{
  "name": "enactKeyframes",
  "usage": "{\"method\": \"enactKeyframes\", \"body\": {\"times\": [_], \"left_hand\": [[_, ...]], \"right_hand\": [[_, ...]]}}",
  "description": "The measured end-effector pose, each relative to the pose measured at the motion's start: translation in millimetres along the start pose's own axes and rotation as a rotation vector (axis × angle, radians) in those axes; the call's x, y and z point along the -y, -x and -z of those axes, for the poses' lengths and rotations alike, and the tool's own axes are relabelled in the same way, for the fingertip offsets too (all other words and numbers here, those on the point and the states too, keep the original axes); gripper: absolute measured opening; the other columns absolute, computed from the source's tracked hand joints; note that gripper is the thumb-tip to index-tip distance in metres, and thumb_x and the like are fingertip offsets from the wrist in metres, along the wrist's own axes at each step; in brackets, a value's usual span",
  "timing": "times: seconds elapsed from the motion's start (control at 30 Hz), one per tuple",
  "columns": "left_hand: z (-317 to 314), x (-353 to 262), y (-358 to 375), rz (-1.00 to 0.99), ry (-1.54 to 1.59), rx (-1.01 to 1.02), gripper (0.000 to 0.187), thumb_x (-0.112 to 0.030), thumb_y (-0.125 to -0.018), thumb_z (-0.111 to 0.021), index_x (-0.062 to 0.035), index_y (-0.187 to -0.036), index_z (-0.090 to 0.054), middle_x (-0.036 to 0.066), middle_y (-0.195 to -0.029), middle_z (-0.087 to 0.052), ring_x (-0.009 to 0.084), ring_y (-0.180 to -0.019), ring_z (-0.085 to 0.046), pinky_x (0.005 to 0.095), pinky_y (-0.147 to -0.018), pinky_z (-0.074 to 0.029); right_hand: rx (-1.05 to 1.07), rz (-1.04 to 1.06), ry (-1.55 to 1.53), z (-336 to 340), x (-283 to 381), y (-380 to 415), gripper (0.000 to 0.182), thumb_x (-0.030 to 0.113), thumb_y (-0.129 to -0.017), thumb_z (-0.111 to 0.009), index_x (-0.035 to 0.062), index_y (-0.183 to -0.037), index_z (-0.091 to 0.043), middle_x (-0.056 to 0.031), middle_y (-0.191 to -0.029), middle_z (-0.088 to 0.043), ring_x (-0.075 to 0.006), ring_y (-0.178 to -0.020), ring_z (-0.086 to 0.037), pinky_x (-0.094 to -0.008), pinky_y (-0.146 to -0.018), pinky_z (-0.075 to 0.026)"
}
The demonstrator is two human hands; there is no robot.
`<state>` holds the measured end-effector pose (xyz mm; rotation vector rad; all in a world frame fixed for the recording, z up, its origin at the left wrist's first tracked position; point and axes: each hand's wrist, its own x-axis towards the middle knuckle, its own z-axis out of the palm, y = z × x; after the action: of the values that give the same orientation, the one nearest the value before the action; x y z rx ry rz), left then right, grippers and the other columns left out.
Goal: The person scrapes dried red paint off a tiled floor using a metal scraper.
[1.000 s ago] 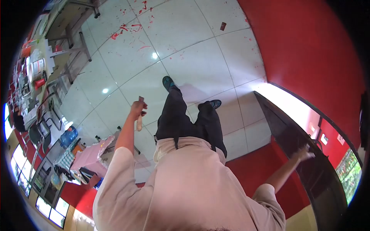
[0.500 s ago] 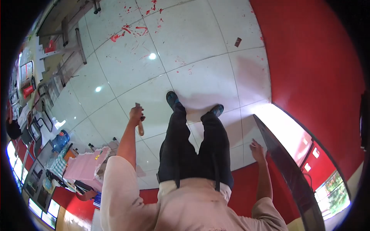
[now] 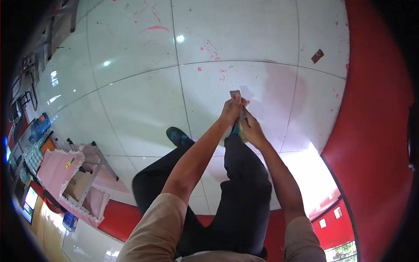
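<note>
In the head view a flat-bladed scraper points up over the white floor, its blade showing beyond my hands. My left hand is closed around it just below the blade. My right hand meets it from the lower right, fingers closed at the handle end, which is mostly hidden. Both hands are close together above my right foot. Red smears and small red spots mark the tiles ahead.
A red wall rises along the right, with a bright doorway below it. A small brown piece lies on the floor near the wall. At left stand a pink-covered table and a blue water bottle.
My left hand has carried the scraper from the left to the middle. My right hand has come in from the right to meet it. My legs have bent and the view is lower.
</note>
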<state>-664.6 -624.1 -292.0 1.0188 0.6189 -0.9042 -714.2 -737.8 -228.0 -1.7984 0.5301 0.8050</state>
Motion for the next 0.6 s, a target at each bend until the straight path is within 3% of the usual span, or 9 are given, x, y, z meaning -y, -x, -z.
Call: {"method": "enactKeyframes", "body": {"times": [0.07,0.1,0.13,0.2,0.3,0.37,0.43,0.57,0.6], "left_hand": [[37,18,-34,-0.283,-0.468,-0.102,0.037,-0.030,-0.097,-0.048,0.0007,-0.118,-0.051,0.022,-0.114,-0.060,0.0297,-0.110,-0.056,0.0417,-0.098,-0.041],[66,34,-50,-0.620,-0.910,-0.390,0.043,-0.025,-0.093,-0.054,0.0011,-0.127,-0.047,0.026,-0.132,-0.046,0.0365,-0.129,-0.040,0.0447,-0.110,-0.027],[100,40,-60,-0.664,-0.939,-0.590,0.053,-0.020,-0.089,-0.059,0.0024,-0.134,-0.041,0.026,-0.144,-0.031,0.0382,-0.139,-0.022,0.0454,-0.114,-0.015],[179,74,-89,-0.516,-1.209,-1.167,0.066,-0.030,-0.093,-0.048,0.0091,-0.141,-0.026,0.029,-0.149,-0.020,0.0434,-0.140,-0.014,0.0543,-0.113,-0.012],[196,79,-91,-0.271,-1.325,-1.284,0.083,-0.040,-0.090,-0.052,0.0086,-0.144,-0.013,0.030,-0.151,-0.009,0.0460,-0.141,-0.006,0.0638,-0.108,-0.009],[181,71,-102,-0.229,-1.420,-1.241,0.086,-0.043,-0.087,-0.055,0.0067,-0.145,-0.016,0.027,-0.152,-0.009,0.0445,-0.142,-0.005,0.0678,-0.106,-0.008],[129,46,-113,-0.190,-1.478,-0.866,0.085,-0.043,-0.085,-0.057,0.0041,-0.145,-0.020,0.025,-0.152,-0.014,0.0425,-0.142,-0.008,0.0713,-0.104,-0.007],[80,33,-153,-1.077,-1.674,0.317,0.042,-0.030,-0.087,-0.058,-0.0069,-0.122,-0.055,0.016,-0.136,-0.047,0.0336,-0.137,-0.030,0.0636,-0.106,-0.022],[81,34,-157,-1.138,-1.471,0.189,0.035,-0.025,-0.087,-0.057,-0.0059,-0.117,-0.057,0.015,-0.129,-0.051,0.0329,-0.130,-0.037,0.0579,-0.103,-0.029]], "right_hand": [[0.017,-0.087,-0.009,8,-50,-31,0.049,0.025,-0.097,-0.043,0.0029,-0.140,-0.036,-0.0140,-0.091,-0.060,-0.0226,-0.075,-0.061,-0.0367,-0.074,-0.049],[0.028,-0.124,-0.007,11,-70,-47,0.047,0.025,-0.097,-0.042,0.0031,-0.139,-0.037,-0.0121,-0.087,-0.059,-0.0203,-0.070,-0.061,-0.0355,-0.070,-0.050],[-0.005,-0.151,-0.019,11,-76,-56,0.046,0.024,-0.097,-0.041,0.0034,-0.138,-0.038,-0.0104,-0.084,-0.057,-0.0183,-0.066,-0.060,-0.0340,-0.065,-0.049],[-0.091,-0.196,-0.049,14,-75,-59,0.043,0.023,-0.097,-0.040,0.0041,-0.136,-0.041,-0.0068,-0.078,-0.055,-0.0144,-0.059,-0.059,-0.0311,-0.053,-0.049],[-0.159,-0.137,-0.122,-1,-106,-69,0.041,0.020,-0.097,-0.040,0.0049,-0.135,-0.042,-0.0047,-0.073,-0.051,-0.0118,-0.051,-0.056,-0.0273,-0.042,-0.046],[-0.142,-0.119,-0.101,-7,-118,-79,0.041,0.017,-0.098,-0.041,0.0056,-0.136,-0.042,-0.0040,-0.074,-0.049,-0.0109,-0.048,-0.054,-0.0261,-0.040,-0.045],[-0.124,-0.098,-0.096,-12,-118,-87,0.042,0.017,-0.097,-0.042,0.0061,-0.138,-0.041,-0.0042,-0.076,-0.050,-0.0106,-0.047,-0.053,-0.0256,-0.040,-0.045],[-0.194,0.026,-0.153,0,-89,-109,0.044,0.017,-0.099,-0.041,0.0071,-0.141,-0.037,-0.0048,-0.084,-0.049,-0.0083,-0.047,-0.050,-0.0224,-0.038,-0.041],[-0.235,0.049,-0.177,5,-84,-112,0.044,0.017,-0.100,-0.041,0.0074,-0.142,-0.036,-0.0054,-0.086,-0.050,-0.0082,-0.047,-0.050,-0.0224,-0.038,-0.041]]}}
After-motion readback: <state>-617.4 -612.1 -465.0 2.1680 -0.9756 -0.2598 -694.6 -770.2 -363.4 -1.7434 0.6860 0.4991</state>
